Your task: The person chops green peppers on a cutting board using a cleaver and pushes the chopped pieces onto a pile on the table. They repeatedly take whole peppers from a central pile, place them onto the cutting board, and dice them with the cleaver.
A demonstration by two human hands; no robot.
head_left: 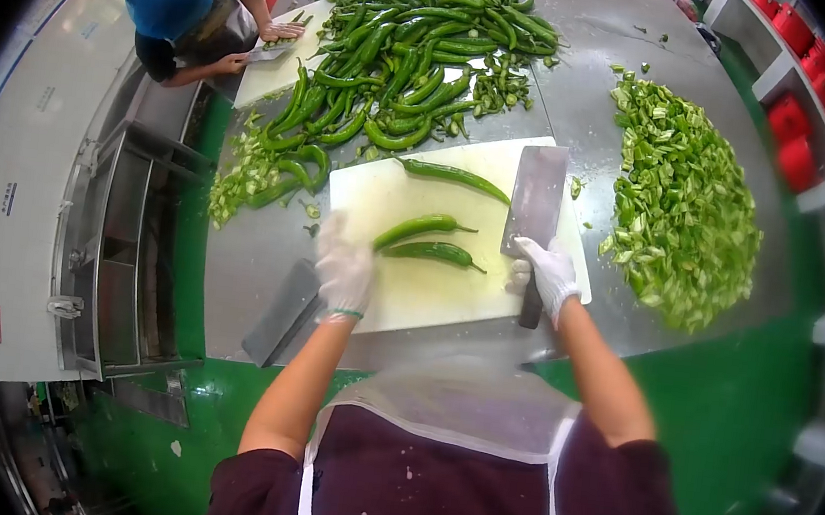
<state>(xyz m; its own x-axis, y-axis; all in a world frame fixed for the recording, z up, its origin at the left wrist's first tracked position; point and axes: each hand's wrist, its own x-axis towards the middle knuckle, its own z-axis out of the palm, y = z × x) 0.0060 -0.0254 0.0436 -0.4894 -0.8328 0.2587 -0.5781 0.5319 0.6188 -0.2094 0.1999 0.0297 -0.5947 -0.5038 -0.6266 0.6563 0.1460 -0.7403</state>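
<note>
My right hand [548, 274], in a white glove, is closed round the dark handle of a cleaver [538, 195]. Its broad blade lies over the right part of a white cutting board [457, 308]. My left hand [344, 268], gloved too, is at the board's left edge, close to the ends of two green chili peppers [426, 227]. Its fingers are blurred, so whether it grips them cannot be made out. A third long green pepper [456, 176] lies farther up the board, its tip by the blade.
A large heap of whole green peppers [424, 48] lies beyond the board. Chopped pepper pieces [684, 206] are piled on the right, with a smaller pile [243, 177] at left. A grey slab-like object [284, 316] sits at lower left. Another person [196, 19] cuts at the far left.
</note>
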